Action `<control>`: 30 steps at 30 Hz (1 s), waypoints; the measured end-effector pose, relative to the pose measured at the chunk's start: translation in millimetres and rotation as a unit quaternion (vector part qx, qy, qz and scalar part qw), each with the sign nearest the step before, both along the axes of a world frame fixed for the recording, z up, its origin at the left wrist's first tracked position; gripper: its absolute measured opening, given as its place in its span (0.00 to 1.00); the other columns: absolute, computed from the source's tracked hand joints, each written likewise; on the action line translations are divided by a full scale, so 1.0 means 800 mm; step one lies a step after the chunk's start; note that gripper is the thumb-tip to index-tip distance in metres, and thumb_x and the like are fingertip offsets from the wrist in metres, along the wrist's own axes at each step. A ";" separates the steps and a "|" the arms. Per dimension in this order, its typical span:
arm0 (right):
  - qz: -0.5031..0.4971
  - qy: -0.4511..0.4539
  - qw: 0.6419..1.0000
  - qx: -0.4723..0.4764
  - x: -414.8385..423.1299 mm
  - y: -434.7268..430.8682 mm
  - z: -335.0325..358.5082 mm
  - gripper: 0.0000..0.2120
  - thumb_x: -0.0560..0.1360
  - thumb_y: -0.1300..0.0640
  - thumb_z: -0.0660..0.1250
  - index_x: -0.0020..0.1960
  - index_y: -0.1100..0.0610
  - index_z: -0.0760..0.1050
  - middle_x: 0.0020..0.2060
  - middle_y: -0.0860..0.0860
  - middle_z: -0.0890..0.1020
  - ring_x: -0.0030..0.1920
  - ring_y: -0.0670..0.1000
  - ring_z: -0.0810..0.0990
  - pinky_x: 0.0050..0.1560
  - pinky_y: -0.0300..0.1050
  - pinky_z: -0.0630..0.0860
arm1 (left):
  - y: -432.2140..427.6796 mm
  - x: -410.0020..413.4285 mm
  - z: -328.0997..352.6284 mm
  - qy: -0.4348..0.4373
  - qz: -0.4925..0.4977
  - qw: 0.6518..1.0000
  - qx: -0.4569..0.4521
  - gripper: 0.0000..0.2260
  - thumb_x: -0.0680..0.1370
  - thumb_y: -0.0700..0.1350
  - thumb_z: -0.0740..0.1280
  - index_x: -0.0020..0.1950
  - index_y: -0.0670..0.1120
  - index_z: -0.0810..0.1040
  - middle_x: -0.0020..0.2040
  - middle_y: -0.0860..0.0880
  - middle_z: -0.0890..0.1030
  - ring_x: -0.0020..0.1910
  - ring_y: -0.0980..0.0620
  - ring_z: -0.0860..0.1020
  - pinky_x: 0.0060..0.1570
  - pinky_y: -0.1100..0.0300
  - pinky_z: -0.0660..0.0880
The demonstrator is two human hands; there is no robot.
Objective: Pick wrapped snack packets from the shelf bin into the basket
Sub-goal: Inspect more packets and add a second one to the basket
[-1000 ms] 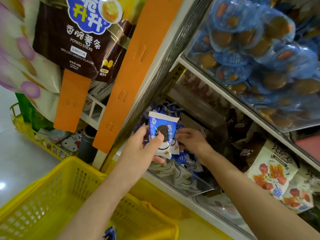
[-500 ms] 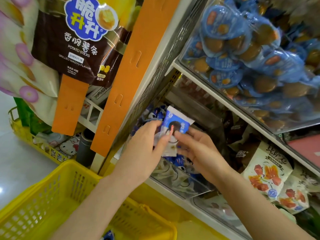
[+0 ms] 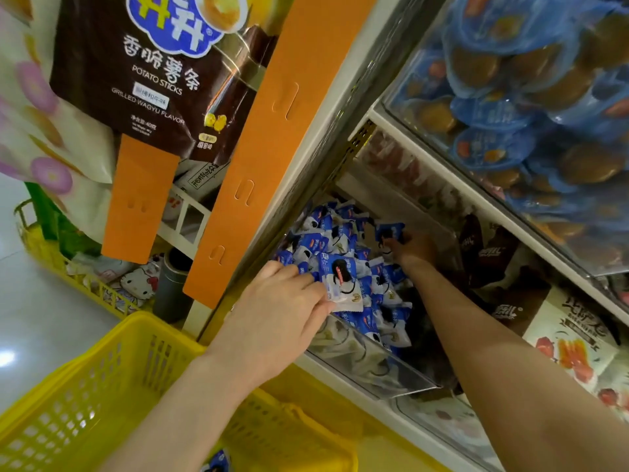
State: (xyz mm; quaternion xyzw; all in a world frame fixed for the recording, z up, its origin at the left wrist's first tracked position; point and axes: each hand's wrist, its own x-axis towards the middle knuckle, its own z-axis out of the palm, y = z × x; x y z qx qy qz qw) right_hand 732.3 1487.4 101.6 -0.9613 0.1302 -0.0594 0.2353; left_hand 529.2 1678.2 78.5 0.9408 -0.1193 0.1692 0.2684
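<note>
The snack packet (image 3: 342, 282), blue and white with a dark cookie print, is pinched in your left hand (image 3: 282, 318), thumb underneath and fingers on top, just over the front of the shelf bin (image 3: 367, 366). Half a second ago both hands met on it; now only the left holds it. Your right hand (image 3: 413, 248) has gone back past that grip, deep into the pile, and is closing on a second packet (image 3: 389, 233) at the far side; fingers curled round it, looks like a hold, but partly shadowed. So: one packet secured, another being taken. The basket (image 3: 102, 386) sits below and near-side of your left grip, with one packet (image 3: 218, 463) visible at its bottom edge. Nothing dropped yet this round; the left load needs carrying down next.
</note>
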 end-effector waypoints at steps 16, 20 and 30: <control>0.123 -0.048 0.988 0.078 -0.044 0.042 0.003 0.12 0.81 0.51 0.54 0.50 0.55 0.74 0.35 0.49 0.74 0.33 0.46 0.72 0.32 0.40 0.68 | -0.002 0.004 -0.006 -0.046 0.013 0.999 0.008 0.20 0.79 0.52 0.50 0.43 0.49 0.81 0.37 0.54 0.81 0.38 0.54 0.76 0.49 0.54 0.73; 0.234 0.030 0.971 0.036 -0.106 0.046 0.010 0.14 0.77 0.45 0.61 0.56 0.53 0.75 0.41 0.43 0.76 0.39 0.37 0.75 0.39 0.31 0.71 | -0.005 0.001 -0.006 -0.040 0.019 0.999 0.020 0.20 0.79 0.52 0.49 0.44 0.49 0.80 0.39 0.54 0.81 0.40 0.53 0.76 0.51 0.53 0.72; 0.239 0.049 0.960 0.136 -0.153 0.031 0.013 0.19 0.66 0.52 0.76 0.51 0.52 0.69 0.43 0.43 0.74 0.43 0.40 0.73 0.41 0.29 0.69 | -0.021 -0.032 -0.008 0.005 -0.003 0.994 -0.109 0.13 0.80 0.50 0.51 0.58 0.53 0.72 0.54 0.59 0.71 0.57 0.62 0.65 0.69 0.67 0.50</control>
